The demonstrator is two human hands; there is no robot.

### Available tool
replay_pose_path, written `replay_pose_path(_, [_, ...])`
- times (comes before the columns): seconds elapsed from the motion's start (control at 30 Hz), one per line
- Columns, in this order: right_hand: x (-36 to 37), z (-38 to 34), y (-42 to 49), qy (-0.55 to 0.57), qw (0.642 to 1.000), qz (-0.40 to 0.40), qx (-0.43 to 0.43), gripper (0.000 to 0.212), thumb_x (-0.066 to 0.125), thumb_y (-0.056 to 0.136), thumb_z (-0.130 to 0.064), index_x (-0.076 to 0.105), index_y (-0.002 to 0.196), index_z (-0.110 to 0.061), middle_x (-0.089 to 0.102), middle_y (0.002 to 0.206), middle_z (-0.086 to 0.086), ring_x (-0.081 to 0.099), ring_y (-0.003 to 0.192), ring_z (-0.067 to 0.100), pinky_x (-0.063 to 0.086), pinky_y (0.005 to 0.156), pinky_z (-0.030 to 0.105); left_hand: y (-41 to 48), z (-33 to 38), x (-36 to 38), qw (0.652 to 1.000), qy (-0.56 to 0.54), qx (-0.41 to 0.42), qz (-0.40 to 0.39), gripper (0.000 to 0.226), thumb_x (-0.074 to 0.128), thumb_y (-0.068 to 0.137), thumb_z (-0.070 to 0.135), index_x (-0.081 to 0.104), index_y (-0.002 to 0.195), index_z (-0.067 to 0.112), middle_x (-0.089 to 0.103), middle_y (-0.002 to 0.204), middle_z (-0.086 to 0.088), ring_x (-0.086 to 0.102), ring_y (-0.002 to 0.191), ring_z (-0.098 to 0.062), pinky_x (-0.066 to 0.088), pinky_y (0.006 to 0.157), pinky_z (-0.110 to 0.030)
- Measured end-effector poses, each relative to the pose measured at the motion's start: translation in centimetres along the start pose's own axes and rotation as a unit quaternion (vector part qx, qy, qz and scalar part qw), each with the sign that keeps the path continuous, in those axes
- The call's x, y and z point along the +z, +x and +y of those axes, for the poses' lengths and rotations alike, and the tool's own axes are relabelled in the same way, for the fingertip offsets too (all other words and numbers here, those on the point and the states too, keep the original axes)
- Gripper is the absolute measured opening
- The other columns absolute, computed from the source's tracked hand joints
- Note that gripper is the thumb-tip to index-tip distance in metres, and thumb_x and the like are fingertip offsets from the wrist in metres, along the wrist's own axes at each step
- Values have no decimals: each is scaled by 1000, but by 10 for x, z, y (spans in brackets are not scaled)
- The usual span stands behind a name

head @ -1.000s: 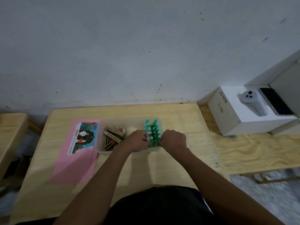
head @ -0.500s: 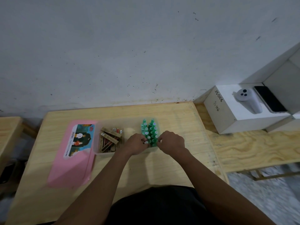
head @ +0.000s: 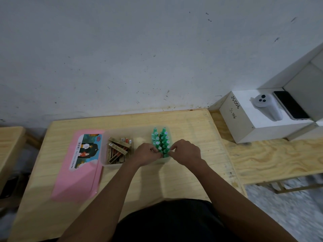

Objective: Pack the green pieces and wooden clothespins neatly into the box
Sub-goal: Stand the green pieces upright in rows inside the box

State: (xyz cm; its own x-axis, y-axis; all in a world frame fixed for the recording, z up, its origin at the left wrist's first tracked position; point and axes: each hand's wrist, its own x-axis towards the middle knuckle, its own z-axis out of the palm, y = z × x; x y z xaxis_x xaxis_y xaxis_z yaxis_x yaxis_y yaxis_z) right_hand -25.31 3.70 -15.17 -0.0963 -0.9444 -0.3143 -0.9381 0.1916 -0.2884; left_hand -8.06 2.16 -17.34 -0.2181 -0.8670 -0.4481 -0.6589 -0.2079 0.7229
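On the pale wooden table (head: 183, 179) in front of me sits a clear plastic box (head: 104, 160), and both my hands are at its near right part. My left hand (head: 146, 154) is curled, its fingertips pressed against the left side of the green pieces (head: 161, 141); my right hand (head: 186, 151) meets the cluster from the right, thumb and forefinger pinched at the nearest pieces. Whether either hand truly holds one piece or merely presses the group, I cannot tell. The green pieces stand upright in close rows in the right end of the box, running from near to far. In the left end lie the wooden clothespins (head: 118, 149), heaped at crossed angles. Just left of the box, touching it, lies a pink lid (head: 76, 180) with a picture label. Far to the right a white carton (head: 248, 123) carries a grey controller (head: 267, 107) and a dark phone (head: 290, 105).
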Motion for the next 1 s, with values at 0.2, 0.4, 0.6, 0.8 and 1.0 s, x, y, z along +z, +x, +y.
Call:
replay_pose_path(0.2, [-2, 6, 0, 40, 999, 3, -3, 23, 62, 86, -46, 70, 105, -36, 69, 107, -11, 65, 95, 12, 47, 77, 28, 1, 6, 4, 994, 26, 17, 109, 24, 68, 81, 38, 69, 89, 15, 62, 81, 1, 57, 71, -12, 39, 58, -23])
replay_pose_path(0.4, [0, 5, -1, 47, 998, 17, -24, 22, 61, 88, -44, 69, 107, -37, 71, 104, -10, 66, 88, 12, 44, 68, 25, 4, 12, 13, 987, 43, 31, 153, 20, 70, 80, 31, 74, 92, 15, 73, 89, -6, 67, 75, -18, 55, 69, -31])
replay_pose_path(0.6, [3, 4, 1, 36, 999, 19, -22, 19, 60, 88, -43, 69, 105, -38, 72, 100, -9, 66, 87, 12, 48, 71, 27, 2, 11, 13, 988, 67, 46, 129, 19, 70, 79, 30, 75, 92, 17, 74, 86, -5, 67, 76, -17, 55, 71, -32])
replay_pose_path(0.8, [4, 5, 3, 34, 999, 26, -26, 18, 60, 89, -43, 69, 103, -38, 72, 99, -9, 67, 85, 13, 51, 71, 28, 1, 7, 11, 989, 72, 54, 120, 20, 67, 82, 24, 75, 96, 13, 74, 87, -8, 63, 73, -17, 52, 71, -30])
replay_pose_path(1.0, [6, 8, 2, 41, 999, 25, -25, 18, 58, 90, -43, 68, 104, -38, 72, 100, -10, 67, 86, 13, 51, 73, 28, 1, 6, 9, 989, 72, 46, 119, 21, 67, 83, 24, 74, 98, 10, 73, 89, -10, 67, 79, -22, 52, 73, -30])
